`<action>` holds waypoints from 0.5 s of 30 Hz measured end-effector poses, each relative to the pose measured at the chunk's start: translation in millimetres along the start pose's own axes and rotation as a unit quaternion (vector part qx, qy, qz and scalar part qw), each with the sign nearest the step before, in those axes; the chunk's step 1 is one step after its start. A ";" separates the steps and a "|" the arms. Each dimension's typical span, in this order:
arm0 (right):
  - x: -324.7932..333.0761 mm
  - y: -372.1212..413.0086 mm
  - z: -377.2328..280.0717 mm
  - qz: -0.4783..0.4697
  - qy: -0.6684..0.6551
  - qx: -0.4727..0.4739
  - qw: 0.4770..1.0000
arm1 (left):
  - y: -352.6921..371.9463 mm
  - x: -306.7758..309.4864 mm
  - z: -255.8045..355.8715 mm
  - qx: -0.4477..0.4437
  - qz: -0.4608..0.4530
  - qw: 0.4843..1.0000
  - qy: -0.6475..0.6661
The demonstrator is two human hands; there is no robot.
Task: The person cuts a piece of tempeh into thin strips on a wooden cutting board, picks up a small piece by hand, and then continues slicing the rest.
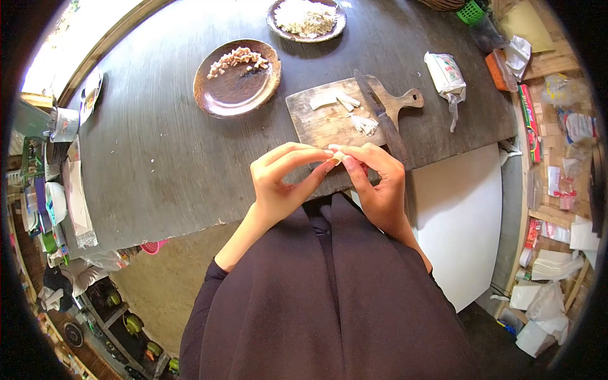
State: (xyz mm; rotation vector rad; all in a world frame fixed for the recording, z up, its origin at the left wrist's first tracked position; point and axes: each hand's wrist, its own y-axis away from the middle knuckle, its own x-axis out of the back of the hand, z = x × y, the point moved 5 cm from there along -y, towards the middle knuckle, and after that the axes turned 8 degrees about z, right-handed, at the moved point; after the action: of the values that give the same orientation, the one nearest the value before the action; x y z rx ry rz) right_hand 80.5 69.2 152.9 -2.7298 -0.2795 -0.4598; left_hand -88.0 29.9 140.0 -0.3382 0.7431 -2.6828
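In front of my body, at the table's front edge, both hands meet fingertip to fingertip. My left hand (285, 176) and my right hand (378, 174) pinch a small pale piece (339, 158) between thumbs and index fingers; its kind I cannot tell. Just beyond them lies a wooden cutting board (308, 125) with a round-ended handle. On the board are white strips (334, 101) and a small heap of thin white slivers (364, 125). A knife (382, 117) rests across its right side, blade pointing away and handle toward me.
A brown plate (234, 95) holds small pinkish-brown chopped pieces. Behind it, another plate (342, 24) carries a pale shredded heap. A white plastic packet (445, 76) lies right of the board. Crowded shelves line the right wall, and a white surface (456, 221) stands below the table.
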 end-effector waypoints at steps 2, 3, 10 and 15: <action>-1.2 0.1 -1.0 0.001 0.002 0.003 1.000 | 0.9 0.8 0.4 -0.007 0.004 1.000 -0.013; -1.7 0.0 -2.0 0.002 0.004 0.005 1.000 | 1.1 1.1 0.2 -0.010 0.005 1.000 -0.011; -4.9 -2.4 -7.2 -0.007 0.012 -0.008 1.000 | 1.6 5.0 1.2 -0.022 -0.006 0.999 -0.031; -6.6 -1.6 -5.4 -0.015 0.033 0.007 0.999 | 0.7 5.6 -2.1 -0.014 0.001 1.000 -0.006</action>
State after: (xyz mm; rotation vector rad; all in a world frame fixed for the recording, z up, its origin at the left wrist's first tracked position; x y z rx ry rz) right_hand 72.5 67.8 155.9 -2.6939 -0.3066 -0.5533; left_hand -93.6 28.2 138.6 -0.3608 0.7773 -2.6675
